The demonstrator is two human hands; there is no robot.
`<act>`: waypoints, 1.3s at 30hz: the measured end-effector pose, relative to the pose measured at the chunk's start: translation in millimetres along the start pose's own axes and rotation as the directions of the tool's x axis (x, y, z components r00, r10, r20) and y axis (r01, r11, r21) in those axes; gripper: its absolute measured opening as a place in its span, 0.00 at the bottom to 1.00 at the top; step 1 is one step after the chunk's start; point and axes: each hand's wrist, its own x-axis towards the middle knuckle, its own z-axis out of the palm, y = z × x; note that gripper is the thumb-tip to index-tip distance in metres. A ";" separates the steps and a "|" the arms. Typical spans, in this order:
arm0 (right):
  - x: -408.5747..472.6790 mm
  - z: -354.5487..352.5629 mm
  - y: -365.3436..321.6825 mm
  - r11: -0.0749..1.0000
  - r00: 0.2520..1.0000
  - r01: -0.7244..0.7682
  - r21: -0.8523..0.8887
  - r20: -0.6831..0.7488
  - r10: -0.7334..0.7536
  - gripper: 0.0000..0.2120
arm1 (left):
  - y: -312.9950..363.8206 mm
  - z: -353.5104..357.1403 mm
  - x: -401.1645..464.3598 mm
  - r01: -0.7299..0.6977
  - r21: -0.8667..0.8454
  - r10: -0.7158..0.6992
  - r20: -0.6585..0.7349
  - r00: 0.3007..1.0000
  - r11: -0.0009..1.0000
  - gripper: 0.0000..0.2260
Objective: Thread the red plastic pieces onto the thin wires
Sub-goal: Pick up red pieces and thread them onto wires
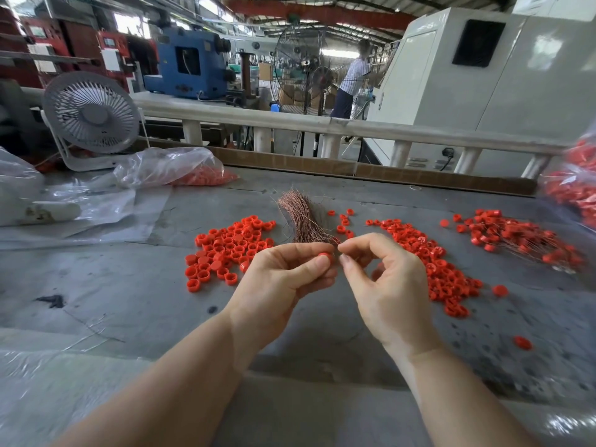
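Note:
My left hand (pixel 287 272) pinches one red plastic piece (pixel 325 255) between thumb and fingertips, just above the grey table (pixel 129 285). My right hand (pixel 383 279) is close beside it, thumb and forefinger pinched on a thin wire end right next to that piece. A bundle of copper-coloured thin wires (pixel 303 217) lies on the table directly behind both hands. Loose red pieces form a pile on the left (pixel 225 250) and another on the right (pixel 432 262). Pieces with wires through them (pixel 522 237) lie at the far right.
A small white fan (pixel 92 114) stands at the back left, beside a clear bag of red pieces (pixel 200 175). Another bag of red pieces (pixel 574 185) sits at the right edge. Plastic sheeting (pixel 80 214) covers the left table. A white railing (pixel 290 124) runs behind.

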 end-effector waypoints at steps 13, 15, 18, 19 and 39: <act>0.9 -1.7 1.9 0.999 1.000 0.006 0.034 -0.005 -0.006 0.04 | 1.1 -1.7 2.3 0.124 -0.198 -0.109 0.085 0.990 0.972 0.08; 0.7 -0.9 1.7 1.000 1.000 0.010 0.021 -0.003 -0.010 0.04 | -0.7 -1.5 1.7 0.098 -0.152 -0.087 0.078 0.993 0.983 0.07; -0.5 0.9 0.9 1.000 1.000 0.020 -0.001 0.016 -0.020 0.04 | -4.1 -1.5 1.9 0.062 -0.089 -0.058 0.038 0.998 0.994 0.06; -0.7 1.1 0.6 1.000 1.000 0.022 -0.004 0.019 -0.022 0.04 | -4.7 -1.7 2.1 0.052 -0.070 -0.050 0.029 0.998 0.996 0.05; -0.6 -0.2 -1.2 1.000 0.999 0.014 -0.020 0.031 -0.013 0.03 | -3.3 -0.2 0.7 -0.081 0.211 0.093 -0.045 0.995 0.974 0.06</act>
